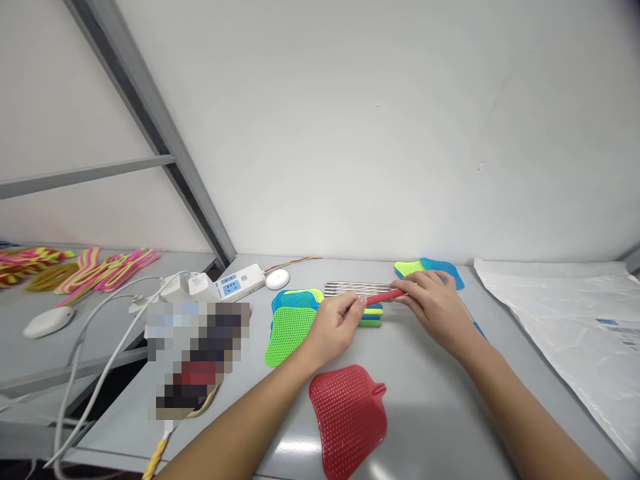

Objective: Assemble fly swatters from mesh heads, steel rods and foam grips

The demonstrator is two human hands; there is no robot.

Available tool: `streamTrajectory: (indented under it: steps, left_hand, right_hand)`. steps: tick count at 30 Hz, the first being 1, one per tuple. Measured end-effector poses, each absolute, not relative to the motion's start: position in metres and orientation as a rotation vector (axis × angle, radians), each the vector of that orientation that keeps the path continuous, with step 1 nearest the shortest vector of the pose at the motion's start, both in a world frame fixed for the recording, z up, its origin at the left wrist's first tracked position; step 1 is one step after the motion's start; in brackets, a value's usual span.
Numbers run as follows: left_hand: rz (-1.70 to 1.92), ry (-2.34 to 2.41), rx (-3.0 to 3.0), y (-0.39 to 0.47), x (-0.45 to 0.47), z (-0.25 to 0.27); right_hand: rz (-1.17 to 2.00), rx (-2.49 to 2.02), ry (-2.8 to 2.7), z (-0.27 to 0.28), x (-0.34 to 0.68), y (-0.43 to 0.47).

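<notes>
A red handle is held level above the table, between my two hands. My left hand pinches its left end with thumb and fingers. My right hand has its fingers closed at the right end, where part of the grip is hidden. A red fly swatter head lies below on the table, apart from both hands. Beside my left hand lie a green swatter head and a blue one. Several thin metal rods and coloured handles lie behind and under my hands.
More blue and yellow-green swatter heads lie behind my right hand. A plastic bag covers the right side. On the left are a power strip, a white round device, a blurred phone-like object, cables and coloured laces.
</notes>
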State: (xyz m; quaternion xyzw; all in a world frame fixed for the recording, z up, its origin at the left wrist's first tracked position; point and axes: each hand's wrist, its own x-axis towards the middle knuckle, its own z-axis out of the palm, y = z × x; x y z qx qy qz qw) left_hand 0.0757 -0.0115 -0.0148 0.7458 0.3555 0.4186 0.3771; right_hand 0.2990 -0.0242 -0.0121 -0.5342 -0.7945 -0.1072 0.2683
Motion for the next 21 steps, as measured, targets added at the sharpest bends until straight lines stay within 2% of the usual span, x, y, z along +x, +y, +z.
streamTrajectory:
  steps: [5, 12, 18, 21]
  left_hand:
    - [1.174, 0.951, 1.685, -0.008, 0.071, -0.015]
    - [1.226, 0.983, 1.666, -0.008, 0.071, -0.018]
    - [1.279, 0.948, 1.559, -0.009, 0.074, -0.021]
    - [1.269, 0.982, 1.572, -0.008, 0.073, -0.021]
  right_hand:
    - [-0.209, -1.465, -1.983, -0.015, 0.31, -0.021]
    - [-0.221, -1.366, -2.121, -0.01, 0.286, -0.032]
    - [0.039, -1.398, -2.172, -0.011, 0.271, -0.038]
    - [0.022, -1.422, -2.188, -0.011, 0.269, -0.039]
